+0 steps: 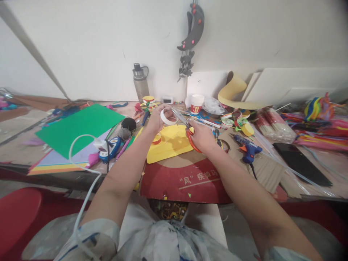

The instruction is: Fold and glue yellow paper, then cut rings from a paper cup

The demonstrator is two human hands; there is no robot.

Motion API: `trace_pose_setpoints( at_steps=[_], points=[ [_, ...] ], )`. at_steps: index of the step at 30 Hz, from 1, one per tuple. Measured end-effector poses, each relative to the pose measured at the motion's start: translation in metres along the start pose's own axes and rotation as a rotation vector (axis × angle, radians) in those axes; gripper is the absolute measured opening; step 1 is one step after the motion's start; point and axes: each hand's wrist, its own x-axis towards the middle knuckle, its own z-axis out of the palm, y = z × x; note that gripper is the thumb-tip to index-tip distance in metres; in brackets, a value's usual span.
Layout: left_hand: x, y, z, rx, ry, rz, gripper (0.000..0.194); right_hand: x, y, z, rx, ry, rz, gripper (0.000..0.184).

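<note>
My left hand (157,120) is closed on a white paper ring (168,116), held up above the table. My right hand (202,136) grips orange-handled scissors (187,130), whose blades point up and left toward the ring. Below both hands lies a yellow paper sheet (174,145) with a small red and yellow roll on it. The sheet rests on a red cardboard piece (185,181) at the table's front edge.
Green paper (78,128) and stacked coloured sheets lie left. A blue glue gun (247,148), a black phone (299,163), stick bundles and pipe cleaners sit right. A water bottle (140,82), a paper cup (197,104) and white boards stand at the wall.
</note>
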Motion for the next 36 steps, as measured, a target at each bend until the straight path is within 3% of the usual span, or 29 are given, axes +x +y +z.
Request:
trace_pose_setpoints(
  at_steps=[10,18,27,36],
  points=[
    [0.004,-0.006,-0.008,0.003,-0.057,0.037,0.059,0.001,0.001,0.002,0.003,-0.005,-0.003,0.042],
    [0.009,-0.011,-0.011,-0.014,-0.051,0.057,0.055,0.001,0.002,0.001,-0.003,-0.013,-0.003,0.041],
    [0.009,-0.002,-0.014,0.039,-0.025,0.066,0.050,0.002,0.003,0.001,0.023,-0.003,-0.015,0.041],
    [0.004,-0.006,-0.011,0.078,-0.112,0.020,0.053,0.001,0.003,0.001,-0.001,0.022,-0.042,0.046]
  ],
)
